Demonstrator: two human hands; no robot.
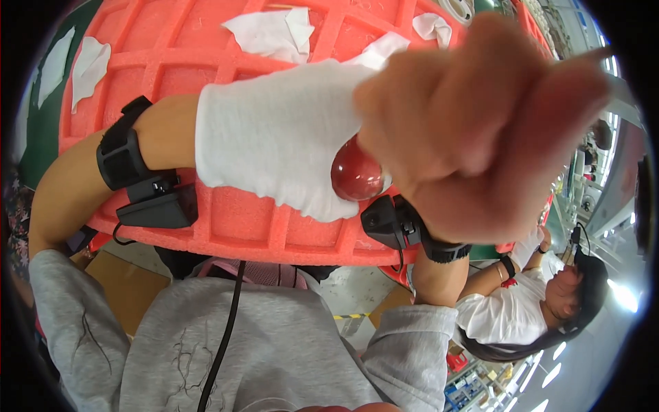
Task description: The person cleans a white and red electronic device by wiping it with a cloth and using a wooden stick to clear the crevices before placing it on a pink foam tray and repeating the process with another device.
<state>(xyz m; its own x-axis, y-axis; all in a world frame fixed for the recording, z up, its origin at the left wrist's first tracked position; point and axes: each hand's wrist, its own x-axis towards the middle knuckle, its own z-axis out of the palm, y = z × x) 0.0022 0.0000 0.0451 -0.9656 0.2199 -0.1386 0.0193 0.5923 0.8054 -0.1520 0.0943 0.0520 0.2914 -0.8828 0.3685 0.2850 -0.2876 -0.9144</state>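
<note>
Grey sweatshirt sleeves (75, 323) pushed up, black wrist straps (122, 152) with small boxes, black cable (223, 336)

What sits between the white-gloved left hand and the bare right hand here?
In the head view, a glossy dark red round object sits between the left hand in its white glove and the right hand; both touch it.

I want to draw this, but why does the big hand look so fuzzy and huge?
In the head view, the right hand is close to the camera, so it is blurred and looms large; the red round thing shows a bright glare spot; the orange foam tray bends with the fisheye lens.
</note>
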